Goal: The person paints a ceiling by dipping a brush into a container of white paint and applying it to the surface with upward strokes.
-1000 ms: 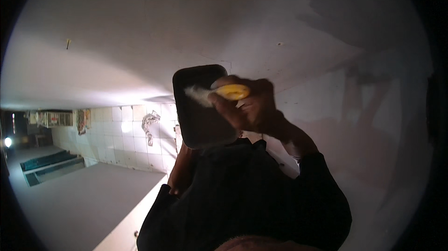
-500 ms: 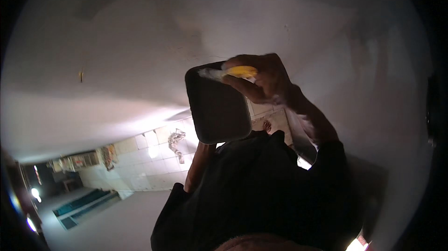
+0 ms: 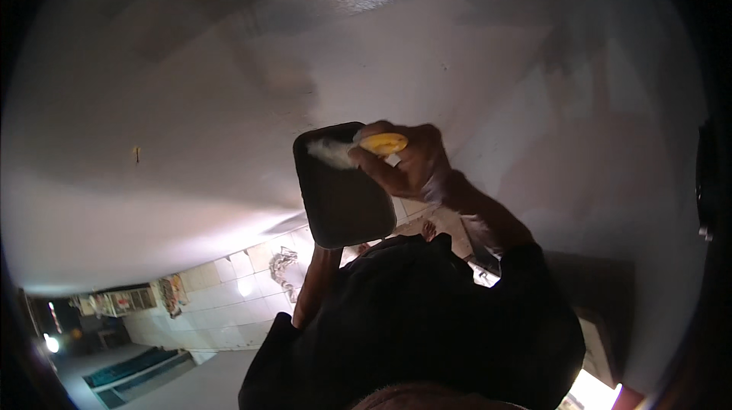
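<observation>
My right hand grips the yellow handle of a brush, with fingers wrapped round it. The pale, motion-blurred bristles are over the upper part of a dark, rounded rectangular tray; I cannot tell whether they touch it. My left forearm rises to the tray's underside, where the tray hides my left hand and fingers. A broad white painted surface fills the view beyond the tray.
Far below lie a tiled floor, my bare foot and a crumpled pale item. Assorted objects stand along the floor at lower left, near a teal framed opening. A bright light shows at lower right.
The brush in my right hand rose half a second ago and is lower again now, bristles shifting about the tray. The view has shifted, moving the floor and teal opening lower.
</observation>
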Tool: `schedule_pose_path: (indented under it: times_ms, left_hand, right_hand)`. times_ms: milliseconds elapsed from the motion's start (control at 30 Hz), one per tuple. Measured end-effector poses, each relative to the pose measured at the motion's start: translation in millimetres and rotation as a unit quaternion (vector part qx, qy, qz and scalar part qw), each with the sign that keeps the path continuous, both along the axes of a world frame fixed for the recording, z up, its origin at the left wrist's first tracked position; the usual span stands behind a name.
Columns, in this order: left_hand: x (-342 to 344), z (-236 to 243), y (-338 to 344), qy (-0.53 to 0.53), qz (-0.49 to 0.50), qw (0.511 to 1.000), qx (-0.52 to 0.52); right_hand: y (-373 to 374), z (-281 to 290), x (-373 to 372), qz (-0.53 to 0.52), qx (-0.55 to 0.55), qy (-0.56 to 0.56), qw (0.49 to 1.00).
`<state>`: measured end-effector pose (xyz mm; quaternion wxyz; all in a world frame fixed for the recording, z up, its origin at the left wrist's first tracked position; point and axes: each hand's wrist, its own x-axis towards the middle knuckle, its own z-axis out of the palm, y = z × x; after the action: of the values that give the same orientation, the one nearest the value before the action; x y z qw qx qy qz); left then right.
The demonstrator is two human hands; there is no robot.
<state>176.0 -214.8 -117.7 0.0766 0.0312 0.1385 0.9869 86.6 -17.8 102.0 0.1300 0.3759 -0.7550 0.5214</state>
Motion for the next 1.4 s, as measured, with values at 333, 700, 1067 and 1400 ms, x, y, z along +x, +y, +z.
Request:
schedule_pose_path:
  times_ms: [333,700,1067,1400]
  left_hand:
    - [-42,66,-1,0.052,0.014,0.992,0.115]
    - [-26,29,20,0.015,-0.028,0.977,0.209]
    - [-57,15,10,-0.010,-0.003,0.996,0.093]
    - [-70,-49,6,0.032,0.199,0.963,-0.178]
  right_hand:
    - [-29,8,-8,0.058,-0.072,-0.151,0.984]
    - [0,-23,-25,0.010,-0.017,-0.064,0.998]
    - [-15,-28,-27,-0.076,-0.034,0.116,0.990]
    - [1,-19,-14,0.035,-0.152,-0.167,0.974]
